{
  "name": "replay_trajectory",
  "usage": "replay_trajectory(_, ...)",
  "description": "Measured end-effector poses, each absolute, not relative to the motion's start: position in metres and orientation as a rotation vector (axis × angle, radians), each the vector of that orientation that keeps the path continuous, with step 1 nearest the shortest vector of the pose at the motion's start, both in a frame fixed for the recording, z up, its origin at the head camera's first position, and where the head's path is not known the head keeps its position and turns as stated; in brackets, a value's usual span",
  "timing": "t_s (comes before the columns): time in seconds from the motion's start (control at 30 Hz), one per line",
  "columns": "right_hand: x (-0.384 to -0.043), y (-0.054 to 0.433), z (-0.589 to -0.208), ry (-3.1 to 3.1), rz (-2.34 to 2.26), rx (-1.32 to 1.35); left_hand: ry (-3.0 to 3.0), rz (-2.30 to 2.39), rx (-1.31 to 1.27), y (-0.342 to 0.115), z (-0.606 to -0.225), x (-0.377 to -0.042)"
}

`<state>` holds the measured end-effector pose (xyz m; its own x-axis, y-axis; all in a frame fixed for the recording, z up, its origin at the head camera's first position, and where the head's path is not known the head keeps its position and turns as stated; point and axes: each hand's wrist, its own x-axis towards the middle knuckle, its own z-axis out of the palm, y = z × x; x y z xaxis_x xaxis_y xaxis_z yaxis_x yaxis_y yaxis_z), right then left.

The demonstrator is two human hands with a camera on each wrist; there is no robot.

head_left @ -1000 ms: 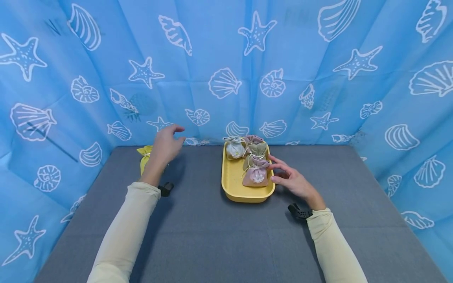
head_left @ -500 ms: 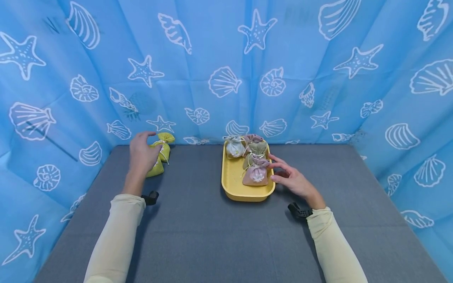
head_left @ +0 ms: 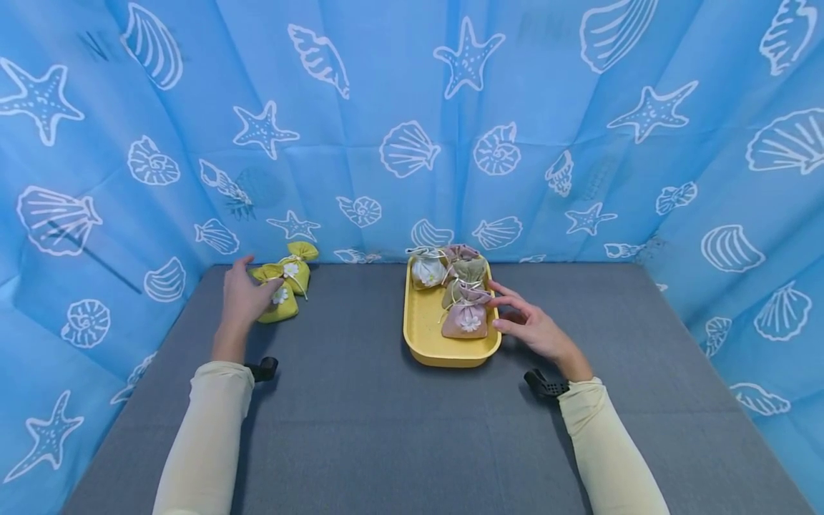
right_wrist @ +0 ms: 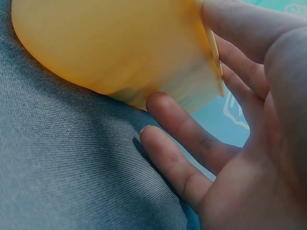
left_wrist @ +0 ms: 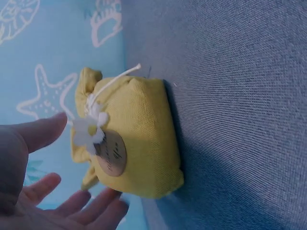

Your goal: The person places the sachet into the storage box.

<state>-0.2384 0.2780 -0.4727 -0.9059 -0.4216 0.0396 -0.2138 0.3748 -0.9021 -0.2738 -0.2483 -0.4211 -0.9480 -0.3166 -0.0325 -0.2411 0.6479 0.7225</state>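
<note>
Tray point(head_left: 421, 322), two yellow pouches point(head_left: 282, 309) point(head_left: 300, 280), two hands point(head_left: 242, 299) point(head_left: 539, 332)

My left hand point(head_left: 246, 295) was just beside the nearer yellow pouch point(head_left: 280, 310); my right hand point(head_left: 531, 329) touched the yellow tray point(head_left: 420, 325).

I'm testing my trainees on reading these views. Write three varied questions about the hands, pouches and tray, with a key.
1. Multiple choice: which is the left hand closest to?
A. white pouch
B. yellow pouches
C. green pouch

2. True or false: the right hand is at the side of the yellow tray.

3. Fill in the blank: the front of the frontmost pink pouch bears a white ____.

Key:
1. B
2. True
3. flower
</note>
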Motion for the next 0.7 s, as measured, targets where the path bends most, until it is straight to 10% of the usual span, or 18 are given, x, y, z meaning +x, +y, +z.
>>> replay_trajectory(0.7, -0.2394, 0.278, -0.4731, 2.43, -1.559, -0.564, -2.91, -1.037, 0.491, -0.2571, -0.4147, -0.2656)
